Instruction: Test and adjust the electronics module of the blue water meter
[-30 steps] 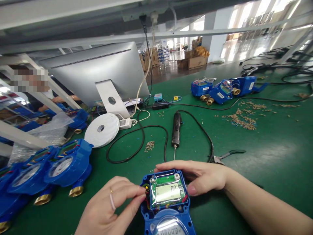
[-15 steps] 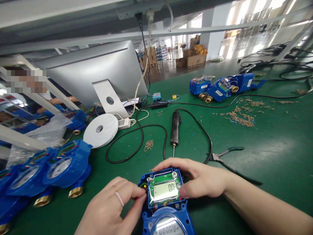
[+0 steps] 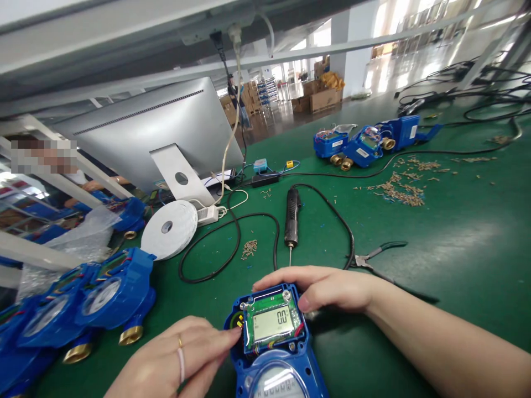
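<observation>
A blue water meter lies open at the bottom centre, showing a green circuit board with a lit display that reads 00. My left hand has its fingers pinched together at the meter's left edge, by the coloured wires. My right hand curls round the meter's top right corner, the thumb pressed against its side. An electric screwdriver on a black cable lies just beyond the meter, with its tip pointing at my hands.
Several blue meters with brass fittings lie at the left. A white tape roll, a monitor's back, pliers, loose screws and more meters sit on the green bench. Another person sits behind the frame at the far left.
The meter and both hands have shifted slightly left in view as the camera moved. My left fingers stay pinched at the meter's left edge and my right hand keeps its hold.
</observation>
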`<action>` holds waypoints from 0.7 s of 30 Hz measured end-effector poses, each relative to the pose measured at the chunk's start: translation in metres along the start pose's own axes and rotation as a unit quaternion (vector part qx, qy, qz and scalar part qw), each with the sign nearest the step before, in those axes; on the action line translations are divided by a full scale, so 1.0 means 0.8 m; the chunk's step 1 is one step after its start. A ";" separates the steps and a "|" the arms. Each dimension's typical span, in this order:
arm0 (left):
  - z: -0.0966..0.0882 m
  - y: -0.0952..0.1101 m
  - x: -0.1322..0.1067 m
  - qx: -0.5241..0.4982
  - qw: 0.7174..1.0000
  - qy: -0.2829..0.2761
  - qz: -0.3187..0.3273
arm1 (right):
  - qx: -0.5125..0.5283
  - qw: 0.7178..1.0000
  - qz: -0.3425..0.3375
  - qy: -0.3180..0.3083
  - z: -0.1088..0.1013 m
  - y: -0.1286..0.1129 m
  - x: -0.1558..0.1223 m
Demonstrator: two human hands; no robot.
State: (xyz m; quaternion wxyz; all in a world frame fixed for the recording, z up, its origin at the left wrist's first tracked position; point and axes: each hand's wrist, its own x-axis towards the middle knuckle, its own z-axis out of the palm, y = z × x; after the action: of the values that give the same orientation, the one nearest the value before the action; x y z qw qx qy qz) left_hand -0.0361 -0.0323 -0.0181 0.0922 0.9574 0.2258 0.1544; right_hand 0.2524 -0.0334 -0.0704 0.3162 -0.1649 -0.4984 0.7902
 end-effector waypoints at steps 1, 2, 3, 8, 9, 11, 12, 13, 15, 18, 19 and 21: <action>-0.002 -0.004 0.000 -0.009 1.000 -0.017 -0.005 | 0.003 1.000 -0.002 -0.009 -0.002 0.002 0.000; -0.003 -0.006 0.002 -0.019 0.999 -0.029 -0.021 | 0.005 1.000 -0.005 -0.018 -0.003 0.003 0.000; -0.004 -0.008 0.005 -0.031 0.998 -0.039 -0.042 | 0.007 1.000 -0.007 -0.024 -0.004 0.004 0.000; -0.008 -0.008 0.022 -0.083 0.986 -0.093 -0.110 | 0.010 0.998 -0.026 -0.049 -0.006 0.004 0.000; -0.009 -0.008 0.025 -0.085 0.985 -0.100 -0.111 | 0.008 0.998 -0.030 -0.055 -0.006 0.004 0.000; -0.010 -0.007 0.030 -0.071 0.986 -0.105 -0.112 | -0.001 0.997 -0.039 -0.061 -0.007 0.004 0.000; -0.010 -0.006 0.033 -0.058 0.986 -0.107 -0.116 | -0.005 0.997 -0.042 -0.063 -0.007 0.004 0.000; -0.010 -0.005 0.035 -0.044 0.985 -0.112 -0.121 | -0.008 0.997 -0.042 -0.063 -0.007 0.004 0.001; -0.009 -0.001 0.041 -0.026 0.982 -0.131 -0.131 | -0.008 0.997 -0.042 -0.061 -0.007 0.006 0.002; -0.007 0.006 0.049 -0.018 0.982 -0.145 -0.124 | -0.005 0.998 -0.038 -0.053 -0.006 0.007 0.002; -0.007 0.008 0.050 -0.013 0.983 -0.141 -0.120 | -0.004 0.998 -0.038 -0.051 -0.005 0.007 0.002; -0.008 0.011 0.050 -0.005 0.985 -0.136 -0.103 | -0.005 0.998 -0.037 -0.051 -0.004 0.007 0.002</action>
State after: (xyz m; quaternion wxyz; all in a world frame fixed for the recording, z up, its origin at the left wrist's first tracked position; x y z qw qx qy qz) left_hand -0.0005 -0.0209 0.0000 0.1422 0.9408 0.3074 0.0134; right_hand 0.2513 -0.0317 -0.0770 0.3184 -0.1071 -0.5238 0.7828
